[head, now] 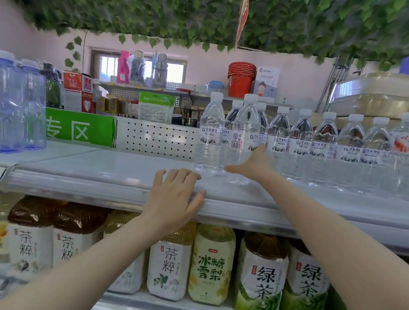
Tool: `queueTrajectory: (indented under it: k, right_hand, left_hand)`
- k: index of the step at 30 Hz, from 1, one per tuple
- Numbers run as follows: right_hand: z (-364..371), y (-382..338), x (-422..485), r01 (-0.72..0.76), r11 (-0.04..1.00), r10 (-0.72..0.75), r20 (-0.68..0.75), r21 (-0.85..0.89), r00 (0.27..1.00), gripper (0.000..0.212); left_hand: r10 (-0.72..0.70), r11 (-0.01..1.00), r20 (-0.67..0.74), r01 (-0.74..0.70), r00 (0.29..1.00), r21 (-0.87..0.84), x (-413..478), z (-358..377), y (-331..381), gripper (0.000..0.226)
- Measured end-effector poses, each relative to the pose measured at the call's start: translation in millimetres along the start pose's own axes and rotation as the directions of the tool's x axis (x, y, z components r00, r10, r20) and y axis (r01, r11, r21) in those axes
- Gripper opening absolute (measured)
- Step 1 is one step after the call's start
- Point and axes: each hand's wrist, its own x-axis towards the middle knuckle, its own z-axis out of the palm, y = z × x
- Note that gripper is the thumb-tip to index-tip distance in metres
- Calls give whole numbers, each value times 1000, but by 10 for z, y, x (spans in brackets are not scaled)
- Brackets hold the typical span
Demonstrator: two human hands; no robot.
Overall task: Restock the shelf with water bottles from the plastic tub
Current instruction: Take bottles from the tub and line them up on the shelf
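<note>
Clear water bottles (208, 159), white caps (217, 96), white labels (211, 134)

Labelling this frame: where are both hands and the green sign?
right hand (255, 164), head view, back of hand.
left hand (175, 196), head view, back of hand.
green sign (79, 129), head view, front face.

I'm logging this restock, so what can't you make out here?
Head view only:
Plastic tub: out of frame.
Right hand: whether it touches the water bottles, transparent plastic overlaps it.
Red-label bottle: cut by the right edge.
Blue jugs: blurred at the left edge.
Bottle label print: too small.
</note>
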Motion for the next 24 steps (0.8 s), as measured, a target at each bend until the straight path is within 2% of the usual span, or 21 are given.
queueTrajectory:
  k: [1,3,5,8,10,12,13,15,18,20,24]
  right_hand:
    - [-32,-24,10,-25,1000,24,48,9,999,126]
    - [-129,-57,1,-82,994,71,157,66,985,102]
    - [-185,-32,8,-98,985,71,177,144,982,83]
    - [-79,-29,4,-79,985,69,71,152,995,88]
    - [2,-72,-7,-66,990,65,16,128,998,105]
    - [9,-114,-25,-60,996,57,37,71,998,120]
    - [-12,-129,-27,-60,997,57,64,43,996,119]
    - [-67,-136,-14,-78,996,73,106,38,992,102]
    - [-100,-123,-7,-68,998,69,70,-15,995,79]
    - [-84,-129,-20,-47,998,48,29,-49,998,77]
    - [-26,-149,-36,-29,998,28,-17,-59,999,88]
  left_hand:
    - [2,1000,-6,-2,1000,4,2,-3,6,46]
    - [-3,1000,-17,3,1000,17,-4,-7,21,44]
    - [-12,1000,-26,13,1000,25,-25,-2,40,43]
    - [-6,1000,-28,7,1000,30,-43,3,50,43]
    - [-5,999,-31,6,999,31,-49,2,48,43]
    - [-3,1000,-35,4,999,30,-52,3,47,42]
    - [-1,1000,-36,2,999,30,-55,6,46,42]
    - [4,999,-42,-2,999,35,-58,10,45,41]
    - [9,999,-39,-7,999,37,-54,9,41,41]
    - [14,999,-35,-12,999,36,-48,9,36,42]
    - [17,999,-39,-15,999,47,-51,14,36,42]
